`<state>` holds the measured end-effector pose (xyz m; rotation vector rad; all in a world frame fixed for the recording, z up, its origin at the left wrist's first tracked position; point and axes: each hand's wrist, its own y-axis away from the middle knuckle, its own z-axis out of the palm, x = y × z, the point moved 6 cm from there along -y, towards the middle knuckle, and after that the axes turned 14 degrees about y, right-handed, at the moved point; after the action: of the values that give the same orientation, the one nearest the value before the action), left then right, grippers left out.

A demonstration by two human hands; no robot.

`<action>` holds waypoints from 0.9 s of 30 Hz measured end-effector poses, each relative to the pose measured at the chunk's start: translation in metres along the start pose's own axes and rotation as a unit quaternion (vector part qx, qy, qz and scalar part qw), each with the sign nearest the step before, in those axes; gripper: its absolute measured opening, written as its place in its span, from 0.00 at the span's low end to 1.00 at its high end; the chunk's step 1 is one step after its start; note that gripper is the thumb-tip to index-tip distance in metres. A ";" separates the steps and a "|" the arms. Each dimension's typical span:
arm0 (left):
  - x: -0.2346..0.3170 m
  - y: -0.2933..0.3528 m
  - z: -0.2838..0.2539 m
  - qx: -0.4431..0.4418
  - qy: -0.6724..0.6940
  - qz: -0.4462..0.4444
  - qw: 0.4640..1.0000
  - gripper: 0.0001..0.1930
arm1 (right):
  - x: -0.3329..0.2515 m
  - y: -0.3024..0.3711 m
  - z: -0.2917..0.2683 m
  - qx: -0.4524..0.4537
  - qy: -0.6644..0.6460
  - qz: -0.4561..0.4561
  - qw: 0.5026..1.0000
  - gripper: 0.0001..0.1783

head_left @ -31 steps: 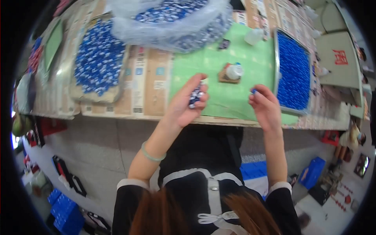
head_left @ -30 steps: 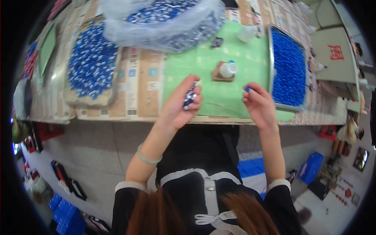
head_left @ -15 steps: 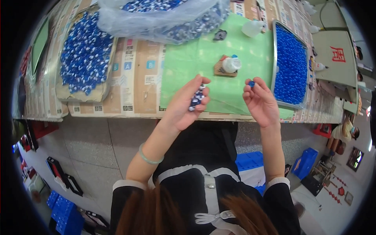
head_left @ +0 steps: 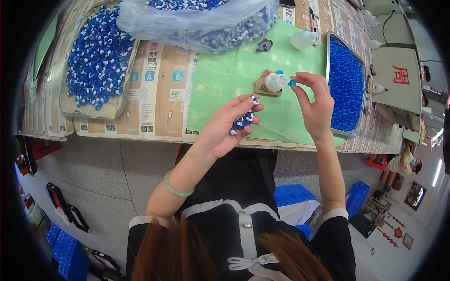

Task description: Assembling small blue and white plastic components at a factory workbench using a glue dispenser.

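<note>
In the palm of my left hand (head_left: 220,129) lies a small heap of dark blue and white pieces (head_left: 241,122), with the fingers curled round them. One such piece (head_left: 255,99) stands out between thumb and fingertip. My right hand (head_left: 318,105) pinches a small clear-blue bead (head_left: 292,83) between thumb and forefinger, its other fingers folded. That bead is right beside the small whitish plastic bottle (head_left: 276,82); whether they touch I cannot tell. Under the bottle is a brown cardboard pad (head_left: 261,85), lying on the green sheet (head_left: 220,79).
A metal tray of blue beads (head_left: 346,84) stands at the right. Blue-and-white pieces (head_left: 101,56) fill a shallow tray at the left. A clear plastic bag (head_left: 187,28) with more lies at the back. Near it are a grey lump (head_left: 264,45) and a squeeze bottle (head_left: 302,40).
My right hand has moved up and left with the blue bead, to the bottle's side. My left hand has shifted slightly right, and one piece now shows at its fingertips.
</note>
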<state>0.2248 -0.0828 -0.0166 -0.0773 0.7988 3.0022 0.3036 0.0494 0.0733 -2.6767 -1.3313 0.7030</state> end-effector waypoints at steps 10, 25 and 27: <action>0.001 -0.004 -0.008 0.011 -0.012 0.015 1.000 0.10 | -0.012 -0.001 0.001 0.032 0.115 -0.116 0.986 0.11; -0.009 0.001 0.023 -0.058 -0.099 0.058 0.992 0.08 | -0.029 0.031 0.001 -0.057 -0.299 0.082 0.949 0.09; -0.007 0.002 0.023 -0.046 -0.153 0.098 0.982 0.07 | -0.029 0.032 0.001 -0.081 -0.256 0.076 0.960 0.08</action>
<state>0.2306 -0.0731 0.0050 0.4753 0.6691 3.1146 0.3120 0.0067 0.0747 -2.8655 -1.3295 1.4457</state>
